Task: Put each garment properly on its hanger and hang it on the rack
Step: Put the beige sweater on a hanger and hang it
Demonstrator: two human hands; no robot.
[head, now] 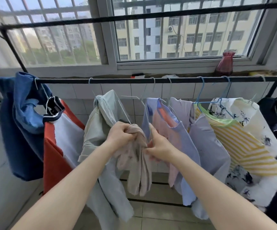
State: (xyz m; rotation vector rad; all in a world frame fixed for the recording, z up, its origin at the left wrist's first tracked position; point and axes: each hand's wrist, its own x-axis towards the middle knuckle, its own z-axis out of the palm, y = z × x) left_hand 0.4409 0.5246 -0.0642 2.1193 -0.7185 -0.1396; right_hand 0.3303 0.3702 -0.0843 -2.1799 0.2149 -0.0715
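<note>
Head view is all I've got here. My left hand (pixel 122 135) is balled up tight around the top of a beige-pink garment (pixel 137 160), fingers curled right into the fabric. My right hand (pixel 159 146) is just beside it, pinching a thin wire hanger (pixel 151 135) along with the edge of that same cloth — the wire runs up from between the fingers. The garment droops down between both forearms, in front of the rack bar (pixel 117 80) and below it, not hooked on.

On the bar, left to right: a blue top (pixel 21 130), an orange and white one (pixel 58 143), a pale grey-green shirt (pixel 98 130), a lilac shirt (pixel 192 138), a yellow striped top (pixel 240 143) and a white floral piece (pixel 267 138). A dark red vase (pixel 224 65) sits on the windowsill (pixel 167 71) — right side
</note>
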